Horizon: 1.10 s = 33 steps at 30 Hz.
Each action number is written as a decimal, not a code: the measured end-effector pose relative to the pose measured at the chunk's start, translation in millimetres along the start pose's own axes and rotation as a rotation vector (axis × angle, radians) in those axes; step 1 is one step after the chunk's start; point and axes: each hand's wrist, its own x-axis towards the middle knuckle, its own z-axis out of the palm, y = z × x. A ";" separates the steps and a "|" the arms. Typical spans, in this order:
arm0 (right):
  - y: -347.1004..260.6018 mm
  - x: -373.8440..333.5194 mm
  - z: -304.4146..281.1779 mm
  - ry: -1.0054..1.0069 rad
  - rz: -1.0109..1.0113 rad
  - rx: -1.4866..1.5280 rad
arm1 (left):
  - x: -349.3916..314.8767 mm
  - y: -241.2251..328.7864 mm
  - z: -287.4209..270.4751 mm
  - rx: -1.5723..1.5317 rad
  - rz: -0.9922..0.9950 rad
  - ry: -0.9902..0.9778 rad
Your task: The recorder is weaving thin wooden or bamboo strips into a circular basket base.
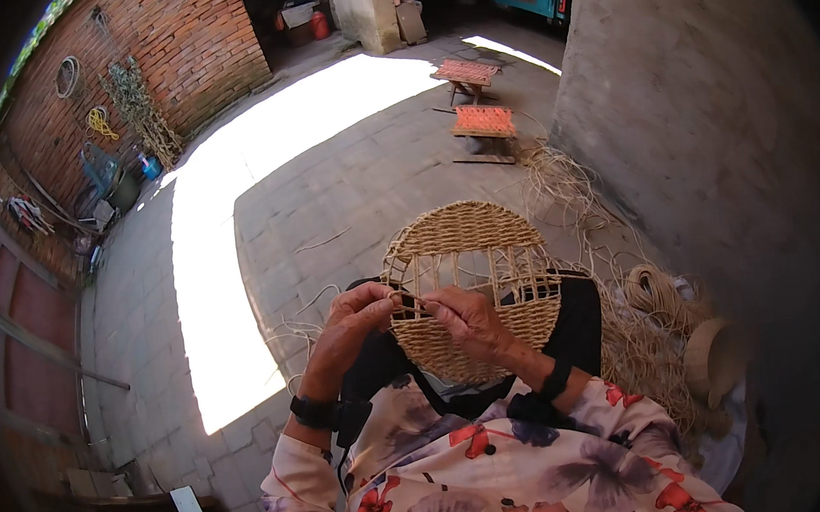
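A round, tan piece of woven straw cord [466, 227] rests on my lap. Its far and near parts are tightly woven, while bare cords with gaps cross its middle. At the left side of the gaps, my left hand [346, 328] pinches a cord between thumb and fingers by the rim. Just right of it, my right hand [467, 321] is closed in a pinch on a cord, over the near woven part. The fingertips almost meet, and the exact path of the cord between them is too small to follow. Loose cord ends [310, 313] stick out beyond my left hand.
A heap of loose straw cord [637, 343] lies on my right, with a coiled bundle [655, 293] and a tan round container [714, 363]. Two low stools with red woven seats [483, 122] stand ahead. A plastered wall [710, 113] rises on the right.
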 end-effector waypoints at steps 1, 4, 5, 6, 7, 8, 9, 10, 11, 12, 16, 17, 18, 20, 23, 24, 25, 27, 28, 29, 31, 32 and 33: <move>0.0 0.7 -1.2 -0.007 0.073 0.094 | 4.3 0.3 3.0 0.028 0.000 0.021; 7.9 -4.2 4.2 0.195 0.171 0.030 | 18.8 -0.3 9.4 0.266 -0.040 0.069; 10.0 -6.4 5.0 0.191 0.170 0.030 | 21.9 -3.8 9.9 0.264 -0.040 0.072; 11.7 -8.3 5.5 0.236 0.209 0.037 | 24.6 -7.1 10.2 0.394 -0.025 0.113; 13.2 -9.4 5.9 0.280 0.247 0.044 | 26.9 -9.4 11.0 0.524 -0.010 0.153; 13.0 -9.7 4.6 0.279 0.250 0.043 | 28.9 -6.9 16.3 0.522 -0.012 0.153; 12.1 -9.2 2.9 0.282 0.287 0.073 | 30.8 -2.0 22.7 0.535 -0.006 0.116; 11.2 -8.5 1.3 0.285 0.323 0.102 | 33.2 0.9 26.9 0.549 0.000 0.079; 9.6 -6.1 1.6 0.283 0.322 0.104 | 36.9 -1.5 25.6 0.551 0.000 0.082; 8.0 -3.4 2.7 0.270 0.300 0.014 | 41.9 -6.5 23.1 0.573 -0.010 0.040; 6.5 0.7 7.6 0.325 0.174 -0.145 | 52.8 -7.3 22.8 0.620 -0.081 -0.012; 6.6 -1.4 7.1 0.325 0.177 -0.143 | 53.4 -7.1 23.4 0.620 -0.086 -0.013; 6.7 -4.7 5.6 0.331 0.206 -0.146 | 53.8 -7.1 24.0 0.581 -0.092 0.000; 6.7 -8.5 3.8 0.337 0.239 -0.148 | 54.6 -8.6 24.1 0.542 -0.101 0.011; 8.9 -9.9 3.7 0.331 0.192 -0.129 | 57.4 -15.0 24.7 0.559 -0.078 -0.030; 12.8 -7.5 8.4 0.277 0.129 -0.130 | 58.5 -17.1 25.0 0.652 -0.057 -0.061; 16.5 -5.7 13.0 0.225 0.066 -0.132 | 59.3 -18.8 25.3 0.745 -0.033 -0.093; 15.7 -2.4 15.1 0.174 0.111 -0.144 | 55.8 -22.5 27.2 1.008 0.062 -0.098; 14.3 -1.9 16.3 0.170 0.028 -0.105 | 51.7 -24.9 27.1 1.265 0.163 -0.080; 12.2 -3.0 13.2 0.161 -0.055 -0.065 | 46.4 -24.5 28.7 1.263 0.168 -0.097; 2.5 -16.6 -15.6 0.184 0.014 -0.092 | 32.8 -14.4 32.5 1.140 0.224 0.072; 4.9 -27.5 -32.3 0.270 0.074 -0.125 | 25.0 -7.2 29.5 1.140 0.228 0.060; 8.8 -38.9 -46.1 0.355 0.138 -0.158 | 17.9 -2.1 23.6 1.037 0.132 0.151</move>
